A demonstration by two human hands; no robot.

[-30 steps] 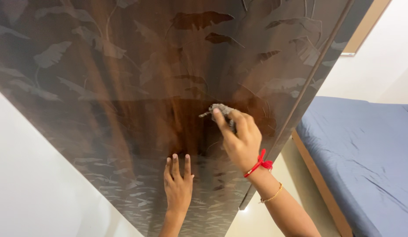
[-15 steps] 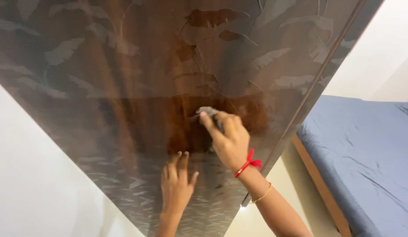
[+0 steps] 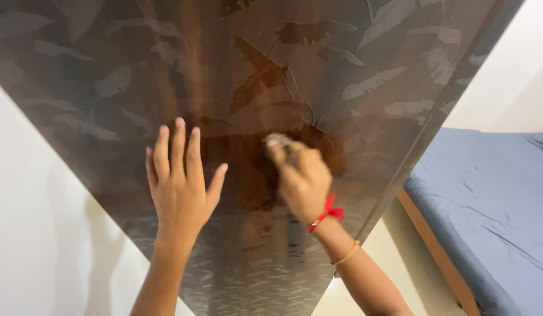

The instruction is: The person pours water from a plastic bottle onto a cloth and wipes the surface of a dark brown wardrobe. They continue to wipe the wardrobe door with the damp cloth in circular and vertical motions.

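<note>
A: Status on the hands?

B: Right hand [image 3: 303, 178] is bunched around a small grey cloth [image 3: 276, 140], fingers curled, pinching it against the door panel [image 3: 341, 70]. Only a bit of the cloth shows past the fingertips; the rest is hidden in the grip. Image is a little blurred there.

A: Left?

B: Left hand [image 3: 179, 181] is spread, fingers up, thumb out to the side. Holds nothing. It's in front of the door panel, left of the cloth. Can't tell if the palm touches the surface.

A: Where's the cloth on the panel?

B: Roughly mid-panel, on the darker brown patch, well in from the panel's right edge strip [image 3: 426, 126].

A: Panel itself?

B: Glossy, dark brown, leaf pattern all over. It fills most of the view and runs at a slant.

A: Anything on the wrists?

B: Red thread [image 3: 328, 210] tied on the right wrist, thin gold bangle [image 3: 346, 255] further down the forearm.

A: Surroundings?

B: Bed [image 3: 493, 199] with a blue sheet to the right of the panel, wooden frame along its near side. White wall [image 3: 43, 234] to the left of the panel.
</note>
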